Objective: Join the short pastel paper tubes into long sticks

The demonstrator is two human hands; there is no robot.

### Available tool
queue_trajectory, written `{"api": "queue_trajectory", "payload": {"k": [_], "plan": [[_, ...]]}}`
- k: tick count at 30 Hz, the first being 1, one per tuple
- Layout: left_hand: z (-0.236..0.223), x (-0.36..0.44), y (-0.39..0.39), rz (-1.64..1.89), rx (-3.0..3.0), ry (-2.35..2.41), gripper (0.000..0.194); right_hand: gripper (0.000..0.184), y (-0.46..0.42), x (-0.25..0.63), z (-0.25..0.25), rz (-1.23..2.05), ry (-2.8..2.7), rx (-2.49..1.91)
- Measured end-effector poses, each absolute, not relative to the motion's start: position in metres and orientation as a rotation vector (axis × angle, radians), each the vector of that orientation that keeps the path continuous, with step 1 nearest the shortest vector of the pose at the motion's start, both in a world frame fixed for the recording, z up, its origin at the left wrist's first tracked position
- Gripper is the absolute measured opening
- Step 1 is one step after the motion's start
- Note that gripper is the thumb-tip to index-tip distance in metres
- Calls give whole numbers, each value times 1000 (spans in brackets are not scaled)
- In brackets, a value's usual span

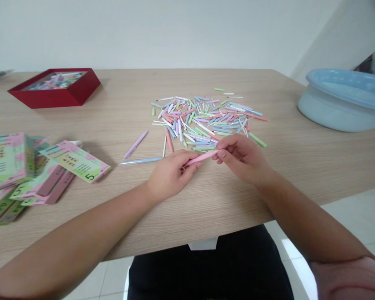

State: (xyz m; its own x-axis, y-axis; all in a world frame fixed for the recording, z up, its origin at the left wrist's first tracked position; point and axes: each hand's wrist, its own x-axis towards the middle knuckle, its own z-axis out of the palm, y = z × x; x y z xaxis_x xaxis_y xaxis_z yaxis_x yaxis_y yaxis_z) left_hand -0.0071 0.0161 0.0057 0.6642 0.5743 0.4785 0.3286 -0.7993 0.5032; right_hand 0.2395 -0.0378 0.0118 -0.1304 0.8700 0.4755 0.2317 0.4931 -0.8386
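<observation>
A pink pen [203, 157] lies between my two hands, just above the table's near half. My left hand [171, 173] has its fingers closed round the pen's left end. At the other end, the thumb and fingertips of my right hand [242, 160] pinch the tip. Just beyond my hands spreads a heap of pen parts [206, 118] in green, blue, purple, white and coral. A purple pen [136, 144] and a light blue pen [140, 161] lie apart, left of the heap and near my left hand.
Several pink and green printed boxes [78, 160] are piled at the left. Behind them, a dark red box [59, 98] holds more pen parts. A light blue oval tub [340, 108] stands at the right. The wooden table's [221, 212] front edge runs close to my lap.
</observation>
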Motion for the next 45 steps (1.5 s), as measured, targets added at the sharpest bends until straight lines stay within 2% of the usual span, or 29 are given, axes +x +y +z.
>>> {"api": "queue_trajectory", "payload": {"k": [7,11,19,26,33,37,41,45], "plan": [[-4,-14,33,711,3055,721,30,18,-31,243,16,820,-1889,-1338],[-4,-15,36,589,3216,614,30,30,-29,241,14,868,-2051,-1496],[-5,-7,36,332,3000,694,35,5,-28,235,5,741,-2074,-1442],[-4,-7,36,308,2904,730,37,22,-28,232,1,961,-1991,-1455],[-7,-6,38,350,2873,684,35,2,-25,230,-3,850,-1975,-1403],[-10,-8,39,371,2854,665,35,4,-24,230,-5,804,-2001,-1356],[-12,-9,40,400,2848,645,36,16,-24,229,-4,874,-1934,-1350],[-12,-8,40,392,2847,690,38,19,-26,230,1,827,-2010,-1433]]}}
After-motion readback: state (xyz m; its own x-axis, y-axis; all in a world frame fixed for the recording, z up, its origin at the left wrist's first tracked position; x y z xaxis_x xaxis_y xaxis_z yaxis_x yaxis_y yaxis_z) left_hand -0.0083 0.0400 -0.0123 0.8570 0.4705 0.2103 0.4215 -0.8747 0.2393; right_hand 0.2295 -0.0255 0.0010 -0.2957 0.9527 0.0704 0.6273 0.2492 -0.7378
